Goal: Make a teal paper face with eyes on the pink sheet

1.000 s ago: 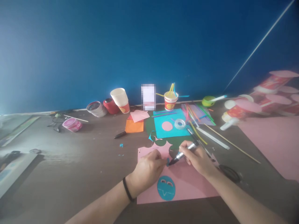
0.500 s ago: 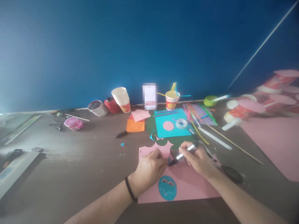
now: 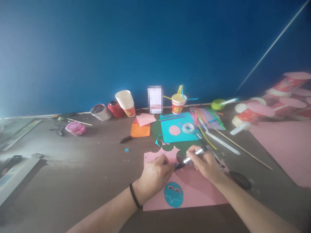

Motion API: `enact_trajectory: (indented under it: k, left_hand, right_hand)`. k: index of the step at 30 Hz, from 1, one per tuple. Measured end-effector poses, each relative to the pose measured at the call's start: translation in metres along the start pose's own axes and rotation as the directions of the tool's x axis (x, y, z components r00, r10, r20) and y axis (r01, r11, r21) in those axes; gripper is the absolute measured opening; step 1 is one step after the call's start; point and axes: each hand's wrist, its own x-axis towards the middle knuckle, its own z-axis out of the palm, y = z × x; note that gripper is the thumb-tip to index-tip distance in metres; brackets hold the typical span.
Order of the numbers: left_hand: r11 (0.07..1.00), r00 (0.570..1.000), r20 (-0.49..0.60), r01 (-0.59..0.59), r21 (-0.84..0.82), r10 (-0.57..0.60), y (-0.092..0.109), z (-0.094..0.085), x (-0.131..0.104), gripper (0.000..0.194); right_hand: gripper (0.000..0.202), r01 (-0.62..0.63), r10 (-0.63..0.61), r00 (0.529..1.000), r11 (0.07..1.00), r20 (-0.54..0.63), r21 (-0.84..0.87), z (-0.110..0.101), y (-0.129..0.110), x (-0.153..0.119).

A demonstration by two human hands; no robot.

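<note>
My right hand point(image 3: 202, 163) grips a silver and black marker point(image 3: 191, 157), its dark tip pointing left and down. Close to that tip, the fingertips of my left hand point(image 3: 157, 171) pinch a tiny blue paper piece point(image 3: 175, 166). Both hands are over a pink sheet point(image 3: 199, 191) whose far edge is cut into scallops. On the near part of this sheet lies a blue paper circle point(image 3: 173, 197) with two pink-rimmed eye shapes and a pale zigzag line.
Beyond the hands lie a blue sheet point(image 3: 167, 137), a tape roll point(image 3: 188, 128), several coloured strips and a wooden stick point(image 3: 243, 149). Stacked paper cups point(image 3: 125, 100) stand by the wall. Scissors point(image 3: 239, 179) rest right of the pink sheet. Cup constructions point(image 3: 255, 111) stand at right.
The marker tip has shifted slightly up and left, closer to the blue piece at my left fingertips. My left hand keeps its pinch, and the view has moved very little.
</note>
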Motion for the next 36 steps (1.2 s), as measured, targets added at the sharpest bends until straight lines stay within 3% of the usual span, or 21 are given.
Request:
enact_trajectory:
  k: [7,14,36]
  left_hand:
    - [1.0,1.0,0.01,0.002,0.003,-0.002,-0.0011,0.001,-0.0002,0.021]
    - [1.0,1.0,-0.001,0.004,0.001,-0.004,0.0003,-0.0002,0.0003,0.023]
    - [0.997,0.999,0.018,0.05,-0.051,-0.049,-0.0007,0.0015,-0.0001,0.016]
  right_hand:
    - [0.03,-0.009,0.012,0.998,0.999,0.061,-0.042,-0.001,-0.001,-0.0009]
    - [0.029,0.008,-0.007,1.0,1.0,0.016,-0.026,-0.0017,0.0005,-0.0009]
    - [0.026,0.08,-0.071,0.995,0.989,0.07,-0.126,-0.0023,-0.0052,-0.0055]
